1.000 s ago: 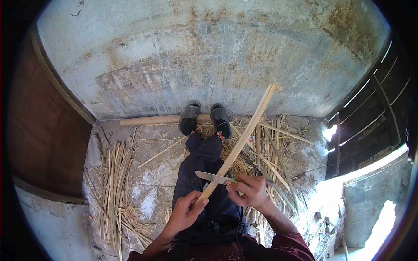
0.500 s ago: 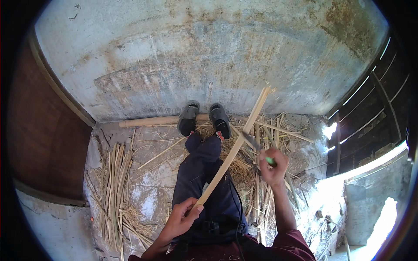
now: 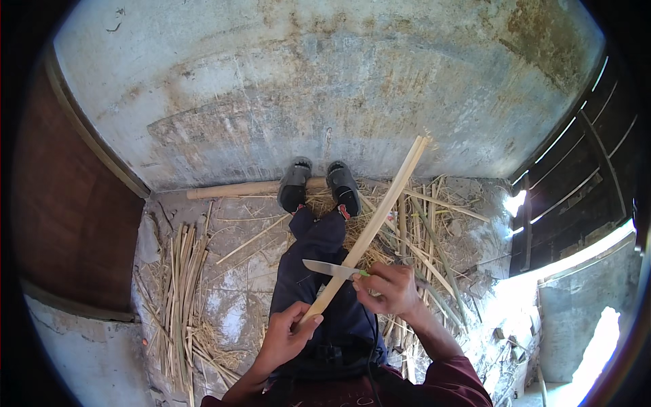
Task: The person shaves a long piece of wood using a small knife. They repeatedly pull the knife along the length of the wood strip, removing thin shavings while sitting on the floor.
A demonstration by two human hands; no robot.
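Observation:
A long pale strip of split bamboo slants from my lap up and to the right, its far end frayed. My left hand is closed round its near end, thumb on top. My right hand grips a knife by its green handle, which the fingers mostly hide. The blade lies across the strip in its lower half, above my left hand, with the tip pointing left past the strip's edge. Both hands are over my dark trousers.
Thin split strips lie in a bundle on the floor at left. More strips and shavings litter the right. A bamboo pole rests along the foot of the wall. A brown panel stands at left, dark slats at right.
My right hand and the knife have moved down and left along the strip, closer to my left hand. The strip's far end has shifted slightly right. My left hand stays in place.

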